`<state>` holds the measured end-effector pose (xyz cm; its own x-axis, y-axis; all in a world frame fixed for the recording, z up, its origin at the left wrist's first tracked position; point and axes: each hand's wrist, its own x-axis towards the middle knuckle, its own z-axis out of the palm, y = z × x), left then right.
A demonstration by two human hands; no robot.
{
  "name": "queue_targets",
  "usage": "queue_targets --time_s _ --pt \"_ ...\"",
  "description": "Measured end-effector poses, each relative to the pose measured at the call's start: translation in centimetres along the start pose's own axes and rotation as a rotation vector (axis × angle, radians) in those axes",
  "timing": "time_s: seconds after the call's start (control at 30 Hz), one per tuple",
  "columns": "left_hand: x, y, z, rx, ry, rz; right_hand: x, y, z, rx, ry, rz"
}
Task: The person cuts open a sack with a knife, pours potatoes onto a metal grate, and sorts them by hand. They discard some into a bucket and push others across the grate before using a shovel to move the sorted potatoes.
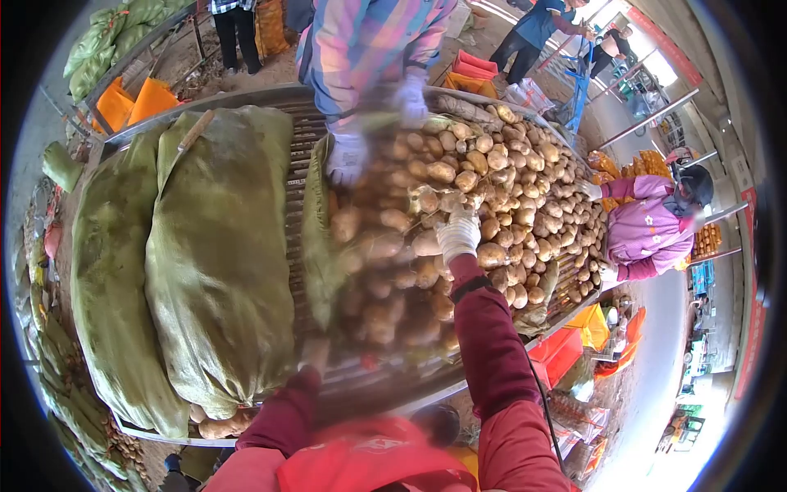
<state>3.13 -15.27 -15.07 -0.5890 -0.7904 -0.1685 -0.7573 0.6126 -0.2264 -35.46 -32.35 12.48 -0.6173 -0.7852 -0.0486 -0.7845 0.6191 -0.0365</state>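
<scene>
My right hand (457,235), in a white glove, rests on the heap of potatoes (500,184). Its fingers reach forward over them and look apart, though the fingertips are partly lost among the potatoes. Motion smears my left hand (316,354), which is at the lower end of a green mesh sack (321,238); whether it grips the sack I cannot make out. Many potatoes beside that sack are blurred by movement. Across from me, a co-worker's gloved hand (348,157) is at the sack's upper end, and their other glove (411,102) is above the heap.
Two full green sacks (221,262) lie on the slatted table (299,176) to the left, with a wooden-handled tool (195,129) on one. Another person (652,217) in purple stands at the right end. Red crates (556,354) and a yellow crate (586,326) stand beyond the near edge.
</scene>
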Motion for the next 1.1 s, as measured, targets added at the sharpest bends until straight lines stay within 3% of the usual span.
queue_targets --time_s 0.03,0.1,0.17,0.2,0.27,0.3,0.33,0.4,0.47,0.5,0.53,0.6,0.7,0.77,0.8,0.9,1.0,1.03,1.1 --pt "-0.2 -0.1 0.3 -0.051 0.044 0.012 0.8 1.0 0.6 0.003 -0.073 0.049" --pt "0.1 -0.4 -1.2 -0.199 -0.065 0.016 0.8 2.5 -0.7 0.102 -0.041 0.124" --pt "1.5 -2.0 -8.0 -0.384 -0.380 0.003 1.3 5.2 -1.0 0.183 -0.041 0.201" --pt "1.9 -2.3 -9.2 -0.382 -0.372 0.009 1.8 7.1 -0.4 0.215 -0.056 0.242" --pt "1.3 -2.6 -10.3 -0.372 -0.371 0.024 3.4 11.7 3.3 0.041 0.322 0.121" --pt "0.7 -2.5 -8.5 -0.358 -0.279 0.052 0.5 9.5 -3.1 0.162 0.181 0.233" --pt "0.2 -2.4 -6.7 -0.340 -0.186 0.078 0.6 12.0 -1.8 0.189 0.254 0.231" --pt "-0.3 -2.0 -4.1 -0.194 -0.119 0.130 -1.0 15.9 -0.6 0.394 0.446 -0.016" --pt "0.4 -1.5 -4.2 -0.105 -0.220 0.113 -4.1 17.9 -0.9 0.511 0.492 -0.081" --pt "0.7 -1.4 -4.4 -0.069 -0.312 0.084 -6.8 15.8 -4.5 0.427 0.315 0.155" --pt "0.5 -1.5 -4.3 -0.087 -0.199 0.082 -7.9 16.8 -3.9 0.337 0.342 0.112" --pt "-0.1 -2.0 -4.0 -0.123 0.027 0.076 -9.7 19.4 -1.5 0.493 0.291 0.132" --pt "-0.2 -2.0 -4.1 -0.001 -0.061 0.073 -12.8 21.0 0.7 0.605 0.226 0.204" --pt "-0.1 -2.1 -3.5 0.037 -0.090 0.069 -13.7 21.7 3.5 0.599 0.302 0.096" --pt "-0.3 -2.2 -3.2 0.047 -0.100 0.067 -14.9 21.5 3.7 0.654 0.198 0.197" --pt "-0.2 -2.6 -3.8 -0.080 -0.055 0.060 -16.9 20.0 2.8 0.449 0.248 0.021" --pt "0.3 -2.8 -3.3 -0.154 -0.177 0.014 -17.0 18.7 1.8 0.357 0.298 -0.113" --pt "0.4 -3.1 -2.6 -0.377 -0.114 -0.034 -17.1 18.7 1.7 0.376 0.317 -0.111" --pt "0.4 -3.1 -3.4 -0.234 -0.205 -0.008 -17.5 17.9 0.3 0.394 0.291 -0.099"
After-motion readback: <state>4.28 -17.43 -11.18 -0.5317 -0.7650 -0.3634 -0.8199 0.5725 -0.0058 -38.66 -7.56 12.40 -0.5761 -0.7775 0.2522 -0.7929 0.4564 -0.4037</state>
